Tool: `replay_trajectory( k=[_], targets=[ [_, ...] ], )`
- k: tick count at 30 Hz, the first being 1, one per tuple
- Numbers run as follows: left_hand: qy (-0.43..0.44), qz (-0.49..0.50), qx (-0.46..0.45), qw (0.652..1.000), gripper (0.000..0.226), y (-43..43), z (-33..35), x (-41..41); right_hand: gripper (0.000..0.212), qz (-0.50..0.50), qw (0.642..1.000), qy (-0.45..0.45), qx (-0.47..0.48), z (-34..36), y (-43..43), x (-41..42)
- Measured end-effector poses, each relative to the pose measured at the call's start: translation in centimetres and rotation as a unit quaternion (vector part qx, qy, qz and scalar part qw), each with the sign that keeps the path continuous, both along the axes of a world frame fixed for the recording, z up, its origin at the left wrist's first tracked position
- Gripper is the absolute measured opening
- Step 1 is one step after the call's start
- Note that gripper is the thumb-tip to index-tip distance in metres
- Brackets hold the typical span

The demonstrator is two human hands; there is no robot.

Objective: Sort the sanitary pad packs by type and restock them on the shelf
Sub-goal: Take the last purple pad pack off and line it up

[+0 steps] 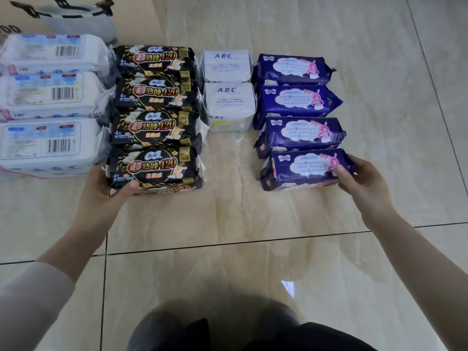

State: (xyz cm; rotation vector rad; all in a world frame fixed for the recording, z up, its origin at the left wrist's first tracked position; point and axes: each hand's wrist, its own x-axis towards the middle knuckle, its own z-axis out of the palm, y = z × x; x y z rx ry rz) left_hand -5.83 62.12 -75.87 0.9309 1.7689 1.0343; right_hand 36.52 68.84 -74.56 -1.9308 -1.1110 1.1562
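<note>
Pad packs lie in four columns on the tiled floor. At the left are three large white packs (48, 145). Beside them runs a column of several black packs; my left hand (106, 183) grips the left end of the nearest black pack (157, 168). Two small white ABC packs (229, 105) stand in the middle. On the right is a column of several dark blue packs; my right hand (359, 178) grips the right end of the nearest blue pack (304, 169). Both held packs rest on the floor.
A white bag with black straps (76, 19) stands at the back left, behind the white packs. Glossy beige floor tiles (228, 262) stretch toward me. My dark-clothed knees (215, 330) show at the bottom edge.
</note>
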Motion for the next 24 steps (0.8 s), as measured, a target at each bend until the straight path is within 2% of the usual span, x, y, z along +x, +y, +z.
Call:
replay_trajectory(
  k=[2,4,7,14,16,21,24],
  targets=[
    [-0.015,0.025,-0.007,1.000,0.018,0.2,0.3,0.4,0.055,-0.032,0.999,0.013,-0.011,0.1,0.2,-0.7],
    [-0.058,0.052,-0.020,0.997,0.011,0.7,0.7,0.9,0.049,-0.061,0.997,0.041,-0.021,0.2,0.4,-1.4],
    [-0.090,0.082,-0.029,0.992,0.030,1.5,0.9,1.4,0.049,-0.087,0.994,0.055,-0.028,0.3,0.8,-1.8],
    [-0.095,0.106,-0.023,0.989,0.043,2.0,0.6,1.4,0.050,-0.105,0.992,0.063,-0.026,0.4,0.9,-2.1],
    [-0.099,0.110,-0.022,0.989,0.041,2.0,0.7,1.5,0.045,-0.105,0.992,0.064,-0.025,0.4,0.9,-2.1],
    [-0.090,0.095,-0.017,0.991,0.020,2.3,0.8,1.6,0.042,-0.100,0.993,0.064,-0.024,0.5,0.9,-2.0],
    [-0.083,0.094,-0.020,0.992,0.031,2.3,0.8,1.5,0.044,-0.100,0.993,0.063,-0.025,0.4,0.9,-2.0]
  ],
)
